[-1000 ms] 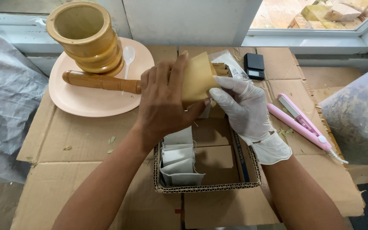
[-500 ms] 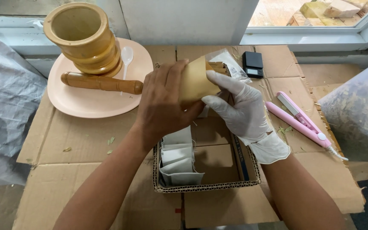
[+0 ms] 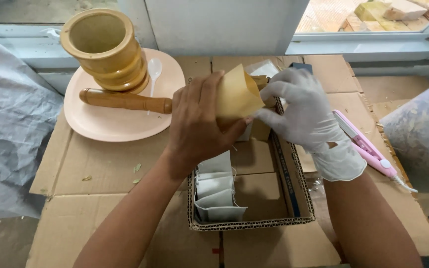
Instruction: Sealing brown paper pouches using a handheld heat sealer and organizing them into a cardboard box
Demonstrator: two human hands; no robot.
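Head view — both hands (image 3: 254, 116) closed on tan paper pouch (image 3: 237, 94).

The left hand (image 3: 194, 124) is bare, and so is its forearm, with no sleeve or wristband. The right hand (image 3: 301, 111) wears a thin white disposable glove, its loose cuff torn at the wrist; that forearm is bare too.

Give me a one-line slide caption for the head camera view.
Bare left hand and gloved right hand hold a tan paper pouch above a cardboard box of white sachets.
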